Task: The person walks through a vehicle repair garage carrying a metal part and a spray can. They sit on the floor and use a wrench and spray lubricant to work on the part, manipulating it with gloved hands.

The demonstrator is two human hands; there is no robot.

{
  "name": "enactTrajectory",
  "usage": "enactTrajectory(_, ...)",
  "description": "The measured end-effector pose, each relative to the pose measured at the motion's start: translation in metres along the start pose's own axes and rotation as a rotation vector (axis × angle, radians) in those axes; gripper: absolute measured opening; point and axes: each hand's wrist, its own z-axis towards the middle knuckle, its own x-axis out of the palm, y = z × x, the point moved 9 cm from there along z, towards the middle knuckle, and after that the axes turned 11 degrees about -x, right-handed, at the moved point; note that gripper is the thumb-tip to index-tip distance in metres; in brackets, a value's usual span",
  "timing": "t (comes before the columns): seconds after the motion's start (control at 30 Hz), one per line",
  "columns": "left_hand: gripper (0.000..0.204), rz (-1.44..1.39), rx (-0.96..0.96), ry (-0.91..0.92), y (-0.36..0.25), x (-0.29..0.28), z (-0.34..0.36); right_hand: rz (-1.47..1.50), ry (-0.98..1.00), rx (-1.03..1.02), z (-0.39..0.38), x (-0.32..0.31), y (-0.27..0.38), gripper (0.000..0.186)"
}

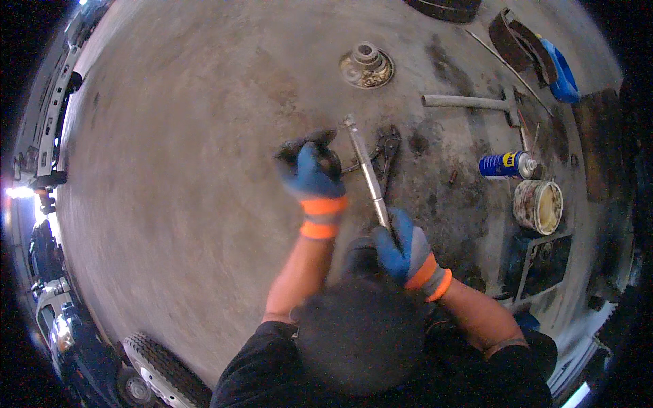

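My left hand [315, 175], in a blue work glove with an orange cuff, is closed on a dark, rounded part [289, 152]. Motion smears it, so its exact kind is unclear. Gloved the same way, my right hand [403, 250] grips the lower end of a long silver wrench [367, 166], whose small head points away from me. A pair of dark pliers [388, 148] lies on the floor just right of the wrench. Farther off, a greasy wheel hub [367, 66] sits with its round collar facing up.
A hammer [469, 102] lies at the right, near a thin rod [510, 70], a curved brown brake shoe [515, 42] and a blue container [562, 73]. Closer stand a blue spray can [502, 165], a grease tub [528, 207] and a dark box [544, 265]. A tyre [170, 370] rests at lower left.
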Motion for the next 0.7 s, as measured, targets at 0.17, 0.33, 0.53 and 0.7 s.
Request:
enactTrajectory(0.17,0.012,0.111,0.261,-0.056,-0.029,0.009,-0.010,-0.325,-0.059,-0.210,-0.006,0.011,0.003,0.021)
enactTrajectory(0.33,0.013,0.109,0.126,-0.061,-0.020,0.007,-0.005,-0.194,0.063,0.029,-0.006,0.016,-0.010,0.028)
enactTrajectory(0.53,0.007,-0.035,0.061,-0.043,-0.008,0.003,0.002,0.378,-0.106,0.050,-0.009,-0.008,0.020,0.026)
enactTrajectory(0.7,0.012,-0.025,0.163,-0.036,-0.008,0.008,-0.004,-0.180,0.005,-0.183,-0.024,0.023,-0.043,0.024)
